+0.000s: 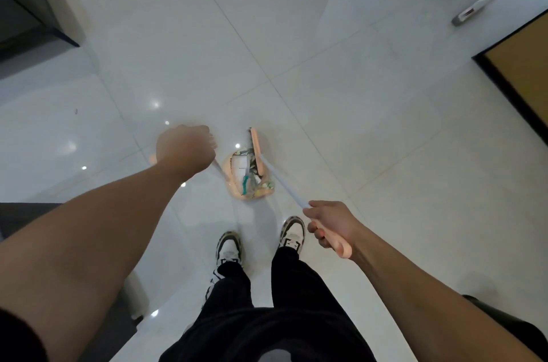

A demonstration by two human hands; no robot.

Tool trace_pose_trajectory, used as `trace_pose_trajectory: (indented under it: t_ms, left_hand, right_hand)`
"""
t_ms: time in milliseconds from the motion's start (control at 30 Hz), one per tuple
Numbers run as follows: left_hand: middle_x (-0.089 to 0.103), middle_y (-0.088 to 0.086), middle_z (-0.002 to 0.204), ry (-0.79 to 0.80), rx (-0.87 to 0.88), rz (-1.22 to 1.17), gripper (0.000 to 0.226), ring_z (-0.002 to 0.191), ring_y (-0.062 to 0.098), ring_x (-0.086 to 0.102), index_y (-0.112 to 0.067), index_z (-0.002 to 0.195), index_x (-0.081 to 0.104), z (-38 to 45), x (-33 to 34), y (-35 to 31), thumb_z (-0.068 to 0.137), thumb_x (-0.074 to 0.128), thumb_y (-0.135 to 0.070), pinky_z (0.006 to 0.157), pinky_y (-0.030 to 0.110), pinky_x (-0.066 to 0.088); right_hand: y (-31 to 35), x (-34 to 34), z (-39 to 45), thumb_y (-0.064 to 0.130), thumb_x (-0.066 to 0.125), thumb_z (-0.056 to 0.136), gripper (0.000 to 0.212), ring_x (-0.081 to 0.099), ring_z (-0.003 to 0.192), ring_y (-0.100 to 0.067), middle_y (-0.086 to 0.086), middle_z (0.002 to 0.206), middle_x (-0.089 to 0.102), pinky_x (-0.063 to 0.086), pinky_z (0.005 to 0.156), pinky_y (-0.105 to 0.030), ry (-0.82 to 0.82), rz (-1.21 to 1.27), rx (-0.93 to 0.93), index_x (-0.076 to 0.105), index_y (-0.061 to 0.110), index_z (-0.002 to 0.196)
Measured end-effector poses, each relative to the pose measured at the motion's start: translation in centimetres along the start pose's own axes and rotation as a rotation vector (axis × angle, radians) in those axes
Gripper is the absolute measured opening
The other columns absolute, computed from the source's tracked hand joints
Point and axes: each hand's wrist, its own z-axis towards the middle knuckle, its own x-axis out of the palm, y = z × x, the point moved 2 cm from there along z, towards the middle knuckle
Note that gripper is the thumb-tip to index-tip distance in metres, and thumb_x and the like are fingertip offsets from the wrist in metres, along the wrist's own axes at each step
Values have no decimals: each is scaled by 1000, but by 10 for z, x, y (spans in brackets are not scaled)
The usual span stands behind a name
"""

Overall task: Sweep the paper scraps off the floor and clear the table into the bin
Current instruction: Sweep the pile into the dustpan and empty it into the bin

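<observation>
A peach dustpan [234,186] sits on the white tiled floor ahead of my shoes, filled with paper scraps and wrappers [252,180]. My left hand [185,148] grips the top of the dustpan's long handle, which runs down to the pan. My right hand [329,225] grips the peach grip of the broom, whose pale shaft [284,186] slants down to the left. The broom head [256,151] stands at the pan's far right edge, over the scraps.
A dark cabinet base [35,23] stands at the far left. A door with a metal handle [474,10] and a brown panel with black frame [522,71] are at the right. A dark mat edge [17,216] lies at my left, a dark object [489,311] at lower right.
</observation>
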Motion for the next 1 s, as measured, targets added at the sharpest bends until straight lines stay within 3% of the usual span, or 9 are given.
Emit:
trace_pose_trajectory:
  t_ms: [333, 400, 567, 633, 733, 900, 1000]
  left_hand:
    - [51, -4, 62, -31, -247, -106, 15, 61, 26, 51, -27, 69, 54, -43, 7, 56, 76, 46, -36, 58, 28, 35]
    - [54, -3, 65, -28, -286, -121, 14, 62, 27, 53, -26, 69, 55, -53, 8, 73, 75, 47, -35, 59, 28, 37]
    - [54, -1, 66, 13, -379, -119, 9, 64, 28, 52, -26, 72, 54, -85, 14, 117, 76, 51, -34, 59, 29, 36]
    - [57, 1, 71, 34, -424, -115, 8, 66, 29, 53, -26, 75, 54, -101, 17, 133, 76, 52, -33, 60, 30, 37]
    - [55, -1, 68, 61, -514, -114, 8, 64, 27, 51, -25, 76, 55, -125, 21, 153, 76, 53, -33, 60, 29, 38]
    - [53, -2, 66, 76, -582, -121, 9, 62, 24, 52, -23, 74, 53, -151, 33, 175, 76, 53, -31, 58, 29, 37]
    - [49, -2, 63, 44, -601, -129, 10, 58, 25, 49, -22, 70, 50, -158, 40, 177, 76, 53, -30, 56, 29, 33]
  right_hand:
    - [52, 15, -3, 11, 67, 88, 51, 40, 38, -14, -11, 66, 51, 29, 39, -21, -48, -221, -150, 52, 5, 137]
    - [60, 26, 2, 10, 67, 86, 47, 40, 39, -15, -11, 65, 49, 29, 42, -23, -38, -262, -164, 52, 0, 129]
    - [73, 63, 15, 9, 63, 82, 14, 42, 38, -17, -8, 58, 50, 31, 42, -23, 10, -441, -178, 68, 10, 96]
    - [76, 83, 22, 6, 60, 80, 7, 42, 38, -18, -10, 62, 48, 31, 43, -24, 33, -560, -195, 65, 8, 86]
    - [80, 111, 37, 1, 59, 78, 32, 48, 42, -22, -17, 71, 55, 40, 40, -24, 30, -750, -296, 61, -11, 108]
    - [78, 139, 58, 11, 64, 80, 41, 64, 56, -27, -6, 83, 67, 52, 54, -34, -5, -1048, -367, 67, 12, 121]
    - [75, 132, 68, 8, 63, 81, 35, 60, 59, -26, -10, 87, 68, 50, 53, -32, -26, -1052, -329, 70, 10, 115]
